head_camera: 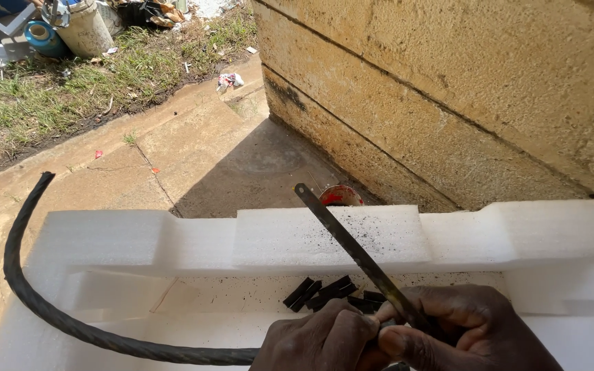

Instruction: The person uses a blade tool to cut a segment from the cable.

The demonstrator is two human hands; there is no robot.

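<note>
Wall [462, 89]: rough yellow block, upper right. Concrete path [194, 148] below it; grass [49, 89] and clutter upper left, including one pale bucket [87, 31].

White foam tray [139, 240]: serves as your counter, spans the lower frame, raised rim at the back dusted with black specks.

Black cable [18, 275]: one, twisted surface. It arcs from the upper left of the tray, down and around, then runs roughly level along the bottom edge into your left hand [321, 340]. At the grip its long axis lies left to right, and the free length extends to the left of that hand.

Left hand: grip closed around the cable end.

Right hand [462, 330]: just beside the left, touching it; grip closed on the handle end of one thin blade [352, 247]. The blade slants up and to the left, away from you, crossing the cable axis above your left hand. Your left hand is nearer to the cable; your right carries the cutting edge.

Cut black pieces [321, 294]: small pile on the tray floor just beyond your knuckles, about six or seven; exact count unclear where they overlap.
</note>
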